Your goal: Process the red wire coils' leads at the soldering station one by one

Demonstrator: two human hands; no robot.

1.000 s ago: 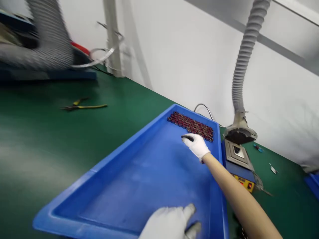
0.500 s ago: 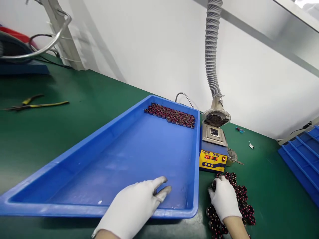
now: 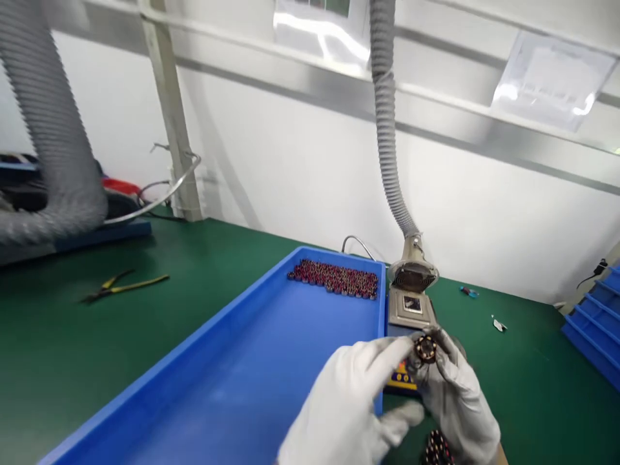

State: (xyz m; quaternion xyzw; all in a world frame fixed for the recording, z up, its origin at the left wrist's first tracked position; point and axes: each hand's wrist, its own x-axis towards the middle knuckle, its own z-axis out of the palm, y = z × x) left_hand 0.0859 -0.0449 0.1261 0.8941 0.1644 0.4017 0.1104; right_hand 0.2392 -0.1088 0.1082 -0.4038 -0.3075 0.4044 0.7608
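On the green tabletop (image 3: 58,349), pliers (image 3: 123,287) lie at left, well apart from the blue tray (image 3: 261,355), whose far end holds packed parts (image 3: 334,279). Over the tray's right side, the left hand (image 3: 343,407) has thumb and index spread, the index tip close to the round part (image 3: 426,349), though contact is unclear. In front of the metal-topped unit (image 3: 411,316), the right hand's (image 3: 462,403) fingers pinch that part; a loose pinch could drop it, and a low reach might brush the possibly hot top.
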